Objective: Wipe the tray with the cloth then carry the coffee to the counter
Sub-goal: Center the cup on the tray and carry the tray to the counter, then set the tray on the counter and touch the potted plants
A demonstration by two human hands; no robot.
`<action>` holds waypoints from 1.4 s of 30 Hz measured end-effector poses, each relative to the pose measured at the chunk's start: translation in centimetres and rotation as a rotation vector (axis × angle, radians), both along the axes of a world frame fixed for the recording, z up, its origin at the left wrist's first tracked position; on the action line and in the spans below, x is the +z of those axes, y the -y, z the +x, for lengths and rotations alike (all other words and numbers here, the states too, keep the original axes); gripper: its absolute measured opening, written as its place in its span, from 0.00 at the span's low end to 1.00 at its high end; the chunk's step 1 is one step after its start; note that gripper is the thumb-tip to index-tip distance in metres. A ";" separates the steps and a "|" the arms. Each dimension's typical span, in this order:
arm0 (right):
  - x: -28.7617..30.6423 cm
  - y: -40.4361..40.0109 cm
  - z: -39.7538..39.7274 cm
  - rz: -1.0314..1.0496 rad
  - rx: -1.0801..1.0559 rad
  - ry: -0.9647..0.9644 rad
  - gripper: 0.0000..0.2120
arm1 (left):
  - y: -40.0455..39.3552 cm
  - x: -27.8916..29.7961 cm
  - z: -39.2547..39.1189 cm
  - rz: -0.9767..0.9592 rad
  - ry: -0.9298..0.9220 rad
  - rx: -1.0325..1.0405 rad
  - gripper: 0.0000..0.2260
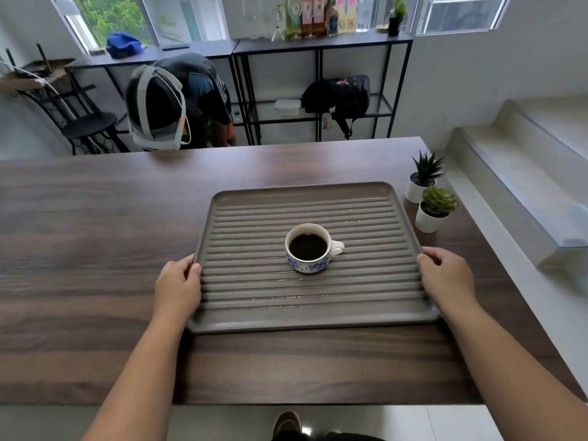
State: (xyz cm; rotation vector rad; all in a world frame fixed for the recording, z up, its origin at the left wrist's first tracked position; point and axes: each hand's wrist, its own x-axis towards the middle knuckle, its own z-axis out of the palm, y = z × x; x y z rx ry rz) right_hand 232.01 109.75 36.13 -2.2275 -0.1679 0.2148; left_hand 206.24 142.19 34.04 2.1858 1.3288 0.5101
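Head view looks down past a shoe tip (287,423) cut off at the bottom edge. On the dark wood tabletop (95,281), the left hand (178,286) and right hand (445,276) each hold a grip on a side rim of the ribbed grey tray (248,291), fingertips hidden beneath. The coffee cup (308,248) stands mid-tray, handle right. Beyond, two potted plants (429,195). Far shelf bottles (318,15) carry blurred, unreadable labels.
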 end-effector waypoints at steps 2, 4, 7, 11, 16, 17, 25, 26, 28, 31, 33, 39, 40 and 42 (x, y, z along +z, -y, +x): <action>0.0 -0.5 0.4 -0.005 0.006 0.013 0.14 | -0.3 0.0 0.2 0.002 -0.002 0.011 0.16; 0.0 -0.9 0.6 -0.009 0.015 0.030 0.13 | -0.5 0.0 0.3 0.000 -0.007 0.020 0.16; 0.1 -1.2 0.6 -0.018 0.030 0.038 0.13 | -1.0 -0.1 0.4 -0.016 -0.012 0.029 0.16; 0.0 -1.1 0.7 -0.061 0.077 0.050 0.12 | -1.9 -0.2 0.3 -0.051 -0.011 0.008 0.16; -0.2 -0.8 0.9 -0.109 0.133 0.089 0.10 | -2.6 -0.3 0.3 -0.057 -0.026 -0.019 0.16; -0.3 -0.8 0.9 -0.116 0.149 0.105 0.10 | -2.6 -0.4 0.3 -0.055 -0.026 -0.029 0.16; -1.6 -0.7 0.7 -0.187 0.166 0.248 0.14 | -2.4 -1.0 0.4 -0.035 -0.015 0.019 0.16; -1.7 -0.7 0.7 -0.189 0.167 0.248 0.14 | -2.3 -1.0 0.4 -0.033 -0.009 0.018 0.16; -1.7 -0.7 0.8 -0.190 0.166 0.246 0.14 | -2.3 -1.0 0.4 -0.033 -0.004 0.014 0.16; -1.8 -0.8 0.9 -0.194 0.172 0.244 0.12 | -2.6 -1.2 0.4 -0.048 -0.001 0.022 0.16; -1.9 -0.8 0.9 -0.198 0.176 0.241 0.12 | -2.7 -1.3 0.4 -0.058 0.007 0.023 0.16; -1.8 -0.7 0.9 -0.177 0.158 0.238 0.12 | -2.9 -1.4 0.3 -0.084 0.002 0.028 0.17; -1.8 -0.6 0.9 -0.173 0.155 0.232 0.13 | -2.9 -1.3 0.4 -0.096 0.004 0.033 0.17; -1.7 -0.5 1.0 -0.162 0.149 0.222 0.14 | -2.8 -1.0 0.5 -0.104 -0.007 0.045 0.18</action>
